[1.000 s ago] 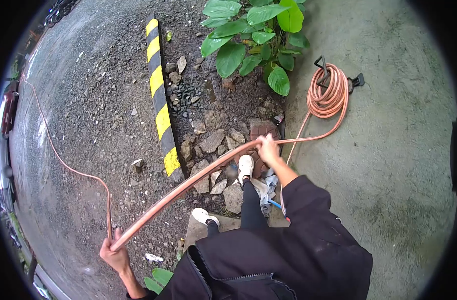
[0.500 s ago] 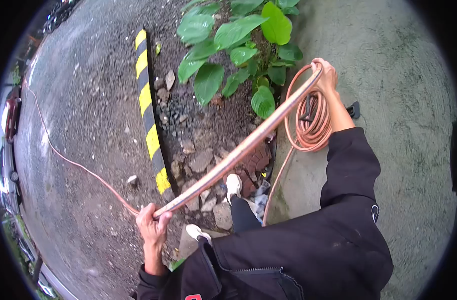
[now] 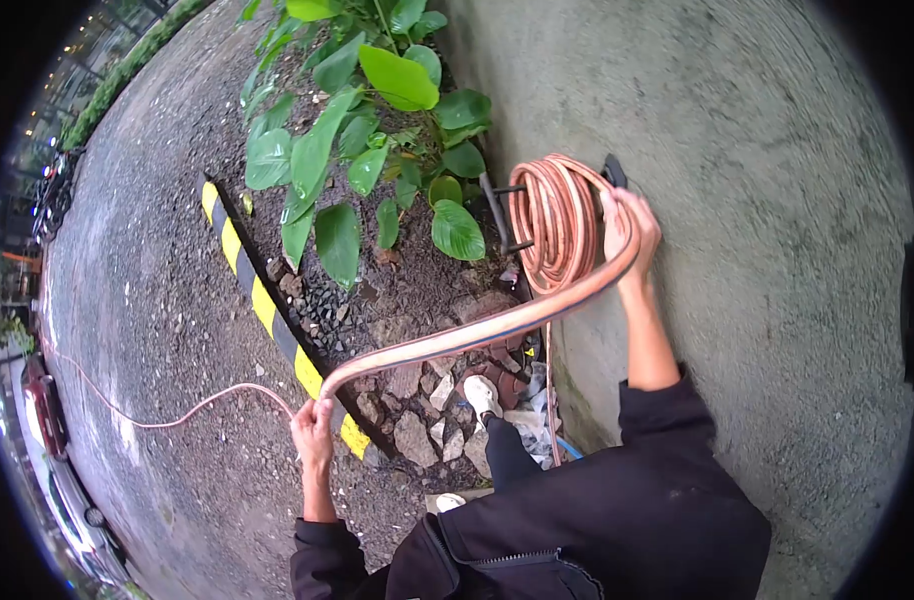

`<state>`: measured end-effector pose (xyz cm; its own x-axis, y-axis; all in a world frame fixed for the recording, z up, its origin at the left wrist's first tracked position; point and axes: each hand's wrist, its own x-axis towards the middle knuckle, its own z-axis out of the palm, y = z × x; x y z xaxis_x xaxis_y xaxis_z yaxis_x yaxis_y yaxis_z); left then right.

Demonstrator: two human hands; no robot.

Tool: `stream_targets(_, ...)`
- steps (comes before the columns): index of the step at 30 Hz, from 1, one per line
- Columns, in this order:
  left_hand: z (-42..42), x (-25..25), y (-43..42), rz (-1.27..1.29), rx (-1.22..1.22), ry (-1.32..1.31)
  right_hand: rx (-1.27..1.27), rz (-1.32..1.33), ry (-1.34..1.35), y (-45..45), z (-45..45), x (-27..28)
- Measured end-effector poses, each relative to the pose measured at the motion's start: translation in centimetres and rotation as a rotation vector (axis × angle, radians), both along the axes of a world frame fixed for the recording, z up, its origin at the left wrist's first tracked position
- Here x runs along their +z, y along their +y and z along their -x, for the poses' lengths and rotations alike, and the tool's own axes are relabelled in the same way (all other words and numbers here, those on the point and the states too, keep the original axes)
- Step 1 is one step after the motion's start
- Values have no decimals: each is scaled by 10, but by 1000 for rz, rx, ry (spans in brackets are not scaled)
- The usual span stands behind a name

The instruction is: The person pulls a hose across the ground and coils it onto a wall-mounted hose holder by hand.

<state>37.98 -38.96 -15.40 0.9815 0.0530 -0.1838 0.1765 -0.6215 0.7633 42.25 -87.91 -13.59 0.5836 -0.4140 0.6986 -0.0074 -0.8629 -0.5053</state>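
Observation:
An orange-pink hose (image 3: pixel 477 335) with a dark stripe bows between my two hands. My left hand (image 3: pixel 313 432) is closed around it at the lower left, and from there the hose trails away over the gravel. At the wall, my right hand (image 3: pixel 632 235) grips the other end of this stretch, right beside the coiled loops (image 3: pixel 554 222). Those loops hang on a dark wall-mounted hose holder (image 3: pixel 499 212). Part of the holder is hidden behind the coil. A thinner-looking length of hose drops from the coil down along the wall.
A grey concrete wall (image 3: pixel 757 250) rises on the right. Leafy green plants (image 3: pixel 337 240) grow at its foot. A yellow-and-black striped curb (image 3: pixel 267 305) lies on the gravel (image 3: pixel 167 290). Broken stones (image 3: pixel 415 437) surround my shoe (image 3: pixel 482 396). Parked cars (image 3: pixel 82 500) stand at the far left.
My right hand has come down and in beside the coil, bringing the hose to it. The stretch between my hands now sags into a curve. The view has shifted, showing more of the holder.

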Motion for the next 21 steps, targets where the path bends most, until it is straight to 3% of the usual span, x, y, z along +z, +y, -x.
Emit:
stream_targets(2,-2,-3,16,-24,-27,31,-128,-127,163,14,39,-15)
stream_targets(4,8,-10,25,-20,-56,16,-89,-218,182,33,69,-36)
stream_targets(6,23,-3,14,3,-83,10,-118,-168,138,41,93,-67)
stream_targets(7,34,-8,16,-19,-53,85,-226,-146,283,46,113,-80)
stream_targets(8,45,6,-2,132,-78,129,-293,-446,192,52,132,-98)
stream_targets(9,58,2,0,45,-146,247,-349,-683,164,66,148,-100)
stream_targets(10,78,-30,6,256,-175,190,-399,-920,142,83,165,-101)
stream_targets(12,109,0,-18,-53,-231,239,-197,-707,610,130,203,-109)
stream_targets(13,125,-15,-12,-259,-262,255,58,-541,709,165,222,-100)
stream_targets(14,141,-23,-11,-205,-230,193,311,-355,785,203,233,-76)
stream_targets(16,166,-58,4,-68,-156,190,701,-149,762,275,253,-16)
stream_targets(17,170,-11,0,-152,-234,169,774,13,623,307,258,20)
stream_targets(19,196,-43,22,240,-322,-257,903,399,442,367,266,47)
stream_targets(20,208,-12,35,-69,-473,-286,981,495,513,390,269,35)
stream_targets(21,224,-25,44,-198,-428,-457,942,609,517,413,273,17)
